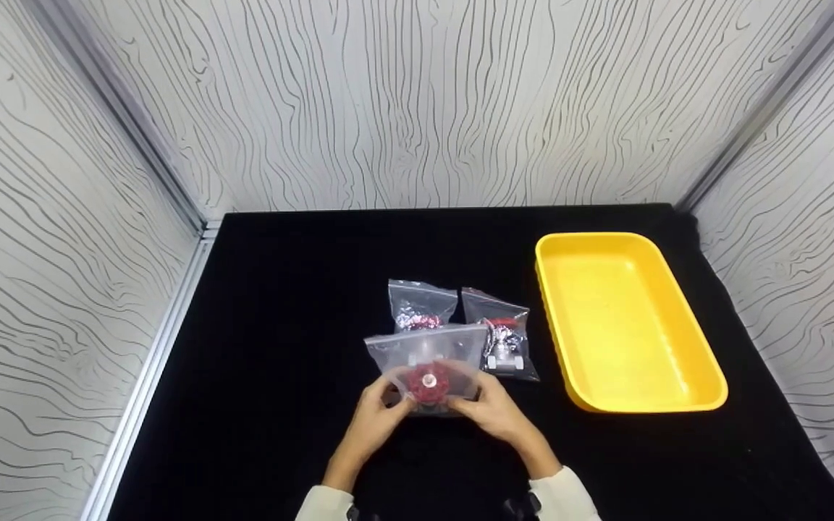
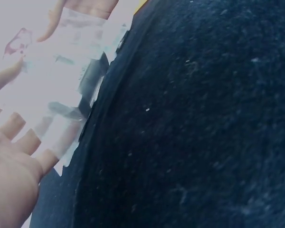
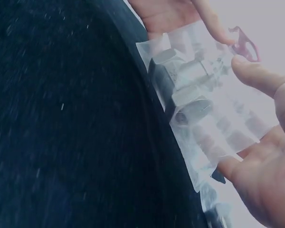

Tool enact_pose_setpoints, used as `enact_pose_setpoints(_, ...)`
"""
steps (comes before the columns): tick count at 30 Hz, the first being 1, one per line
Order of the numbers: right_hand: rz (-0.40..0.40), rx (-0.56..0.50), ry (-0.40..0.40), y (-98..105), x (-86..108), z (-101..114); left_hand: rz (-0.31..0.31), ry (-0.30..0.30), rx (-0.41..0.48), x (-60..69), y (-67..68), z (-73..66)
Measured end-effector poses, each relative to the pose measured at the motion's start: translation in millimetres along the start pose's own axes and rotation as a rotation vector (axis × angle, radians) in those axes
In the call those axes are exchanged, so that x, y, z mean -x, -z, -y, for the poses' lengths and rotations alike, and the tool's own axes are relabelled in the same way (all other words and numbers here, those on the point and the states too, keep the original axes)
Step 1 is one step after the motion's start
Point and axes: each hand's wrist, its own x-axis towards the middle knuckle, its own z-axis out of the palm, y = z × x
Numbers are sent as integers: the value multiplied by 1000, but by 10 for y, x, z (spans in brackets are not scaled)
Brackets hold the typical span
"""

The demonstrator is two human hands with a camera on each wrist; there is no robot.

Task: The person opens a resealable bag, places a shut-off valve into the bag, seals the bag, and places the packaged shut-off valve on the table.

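Both hands hold a clear zip bag with a metal valve inside, its red handwheel facing up toward the head camera. My left hand grips the left side, thumb by the handwheel and fingers behind the bag. On the right side, my right hand holds it the same way. The valve's metal body shows through the plastic in the right wrist view. Just beyond lie two similar bags: one, partly hidden by the held bag, and another to its right.
A yellow plastic tray stands on the right of the black-covered table. Pale wood-grain panels enclose the back and sides. A metal rail runs along the left edge.
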Motion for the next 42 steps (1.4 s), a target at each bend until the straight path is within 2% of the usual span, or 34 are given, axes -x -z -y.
enact_pose_setpoints(3,-7,-11,9,-71,-75,34,-39,33,40,-7,54,-24)
enact_pose_setpoints(10,-37,-84,-66,-267,-251,133,-130,76,109,-38,193,-61)
enact_pose_setpoints(20,-38,-214,-130,-513,-521,193,-268,145,93,-86,441,-52)
enact_pose_setpoints(24,-30,-219,-150,-584,-618,191,-324,148,80,-118,525,-52)
enact_pose_setpoints(32,5,-244,-108,-709,-809,168,-418,183,76,-193,694,-50)
enact_pose_setpoints(37,-6,-249,-146,-793,-909,142,-467,212,82,-249,797,-31)
enact_pose_setpoints(42,-3,-311,-188,-865,-1022,131,-507,243,81,-288,901,-18)
